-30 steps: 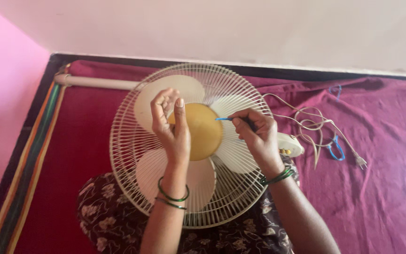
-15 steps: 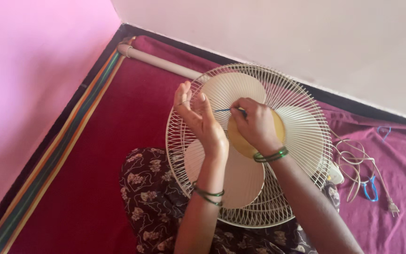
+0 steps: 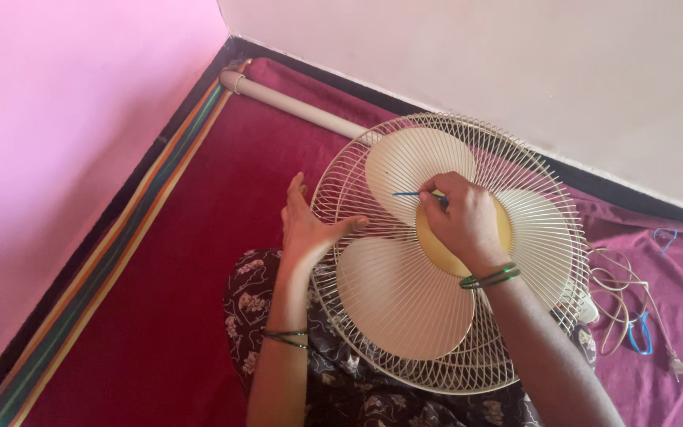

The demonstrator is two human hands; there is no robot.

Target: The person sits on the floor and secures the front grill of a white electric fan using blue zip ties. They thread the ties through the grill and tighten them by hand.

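A cream pedestal fan lies face up on my lap, its round wire guard (image 3: 515, 170) over three pale blades and a yellow hub (image 3: 436, 249). My right hand (image 3: 462, 217) rests on the hub and pinches a thin blue tool (image 3: 406, 194) whose tip points left over a blade. My left hand (image 3: 306, 225) is open, palm against the guard's left rim, thumb lying across the wires. Green bangles circle both wrists.
The fan's cream pole (image 3: 294, 103) runs up-left towards the room corner. A maroon cloth (image 3: 160, 261) with a striped border covers the floor. A coiled cream power cord with plug (image 3: 626, 304) and a blue wire lie at the right. Pink wall left, white wall behind.
The view has swung right, so the fan now sits more to the right. My left hand dropped from the hub to the guard's left rim. My right hand with the blue tool moved onto the hub.
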